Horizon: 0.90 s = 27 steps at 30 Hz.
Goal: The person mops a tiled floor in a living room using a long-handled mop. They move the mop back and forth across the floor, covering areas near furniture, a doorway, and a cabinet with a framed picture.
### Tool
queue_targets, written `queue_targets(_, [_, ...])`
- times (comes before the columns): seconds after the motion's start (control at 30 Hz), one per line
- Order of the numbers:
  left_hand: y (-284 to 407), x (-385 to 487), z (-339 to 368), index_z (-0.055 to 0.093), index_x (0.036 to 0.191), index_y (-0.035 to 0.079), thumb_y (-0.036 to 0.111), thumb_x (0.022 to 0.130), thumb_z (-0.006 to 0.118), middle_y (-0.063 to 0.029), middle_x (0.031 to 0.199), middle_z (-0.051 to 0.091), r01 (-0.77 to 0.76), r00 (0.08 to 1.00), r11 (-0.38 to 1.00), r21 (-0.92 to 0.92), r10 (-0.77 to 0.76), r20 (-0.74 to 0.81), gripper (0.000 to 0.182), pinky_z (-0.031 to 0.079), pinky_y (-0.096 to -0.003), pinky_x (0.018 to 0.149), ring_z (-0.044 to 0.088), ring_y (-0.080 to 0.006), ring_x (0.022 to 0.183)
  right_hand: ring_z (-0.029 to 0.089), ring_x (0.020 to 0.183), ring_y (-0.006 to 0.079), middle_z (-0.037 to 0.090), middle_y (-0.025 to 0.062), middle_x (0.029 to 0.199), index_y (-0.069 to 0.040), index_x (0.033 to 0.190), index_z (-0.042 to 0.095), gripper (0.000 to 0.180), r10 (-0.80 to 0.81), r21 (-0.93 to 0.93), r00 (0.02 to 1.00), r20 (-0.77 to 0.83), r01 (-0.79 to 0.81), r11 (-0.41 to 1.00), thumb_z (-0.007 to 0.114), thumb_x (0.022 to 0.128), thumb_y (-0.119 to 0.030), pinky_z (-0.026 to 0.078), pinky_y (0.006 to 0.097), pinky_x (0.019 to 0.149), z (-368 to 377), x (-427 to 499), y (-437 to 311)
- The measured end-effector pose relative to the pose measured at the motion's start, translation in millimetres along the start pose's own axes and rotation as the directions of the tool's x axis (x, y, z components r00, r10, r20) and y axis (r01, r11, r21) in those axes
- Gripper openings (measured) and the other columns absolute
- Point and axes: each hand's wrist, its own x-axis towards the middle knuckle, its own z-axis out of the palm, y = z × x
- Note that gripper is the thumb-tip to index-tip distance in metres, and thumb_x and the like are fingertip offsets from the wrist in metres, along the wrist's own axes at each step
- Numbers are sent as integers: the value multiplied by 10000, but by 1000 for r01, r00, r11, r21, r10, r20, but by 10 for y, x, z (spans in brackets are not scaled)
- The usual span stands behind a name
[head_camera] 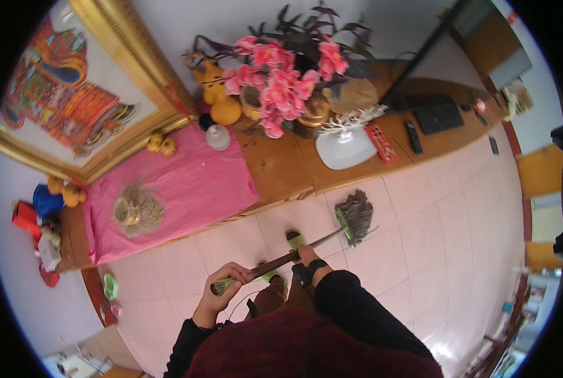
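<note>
A string mop with a green head and dark grey strands rests on the pink tiled floor, in front of a wooden cabinet. Its brown handle runs down and left towards my body. My left hand is wrapped round the upper end of the handle, close to its green tip. Farther down the shaft, my right hand grips it, with a black device strapped at the wrist. Both feet wear green slippers; one slipper shows just beyond the right hand.
Along the wall runs the wooden cabinet, bearing a pink cloth, pink flowers, a white dish, a remote control and a television. A gold-framed picture leans at the left. A green basin sits on the floor.
</note>
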Motion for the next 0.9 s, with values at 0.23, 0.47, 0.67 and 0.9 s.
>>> queue_targets(0.23, [-63, -88, 32, 566, 784, 4, 188, 807, 633, -120, 885, 574, -43, 994, 996, 83, 34, 107, 197, 434, -377, 881, 562, -254, 947, 625, 738, 350, 600, 203, 813, 5, 859, 550, 172, 663, 857, 749, -4, -339, 388, 572, 788, -149, 531, 462, 622, -142, -232, -693])
queue_targets(0.47, [251, -447, 104, 618, 862, -9, 112, 791, 632, -141, 923, 632, -56, 991, 920, 387, 100, -94, 141, 473, -347, 806, 608, -262, 905, 598, 726, 382, 553, 216, 784, 51, 897, 477, 146, 769, 967, 594, 237, -66, -247, 469, 886, -94, 531, 539, 660, -279, -459, -1792])
queue_targets(0.67, [616, -362, 794, 576, 837, -4, 100, 824, 605, -158, 696, 576, 325, 945, 208, 922, -100, -310, 109, 442, -354, 605, 565, -322, 644, 530, 655, 337, 477, 147, 746, -5, 903, 446, 80, 678, 892, 612, 407, -104, -441, 407, 886, -73, 498, 543, 679, -389, -623, -1774])
queue_targets(0.9, [1814, 254, 1388, 597, 750, -15, 94, 783, 598, -124, 575, 518, 361, 933, 78, 929, -20, -360, 114, 423, -345, 550, 532, -221, 546, 507, 732, 286, 437, 115, 772, 2, 870, 423, 128, 536, 843, 757, 374, -37, -536, 417, 929, -111, 470, 551, 884, -2041, -1005, -3246])
